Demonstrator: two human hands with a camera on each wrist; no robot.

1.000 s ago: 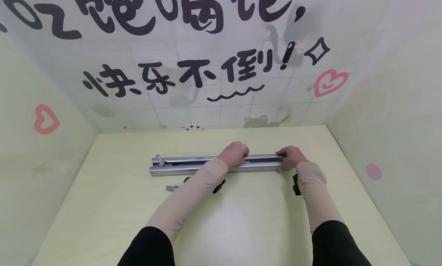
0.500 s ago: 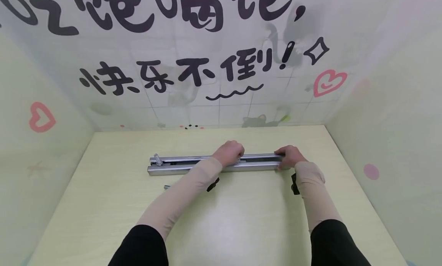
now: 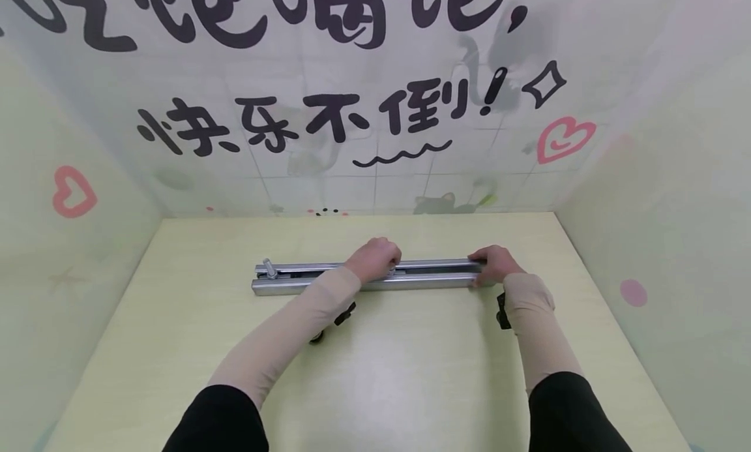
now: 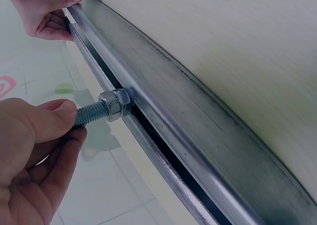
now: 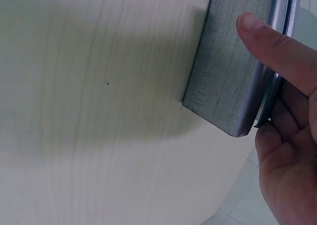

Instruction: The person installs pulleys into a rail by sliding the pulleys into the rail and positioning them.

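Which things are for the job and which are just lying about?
For the job:
metal rail, held by the right hand
bolt, pinched by the left hand
second bolt, rising from the rail's left end

Maybe just lying about:
dark round thing, mostly hidden by a sleeve

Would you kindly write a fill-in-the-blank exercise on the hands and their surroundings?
The left hand holds a threaded bolt between its fingers and ____.
In the head view, the right hand grips the metal channel near its ____ end.
In that view, a second bolt stands near the channel's ____ end.
The heart on the left wall is ____.
Missing words: thumb; right; left; pink.
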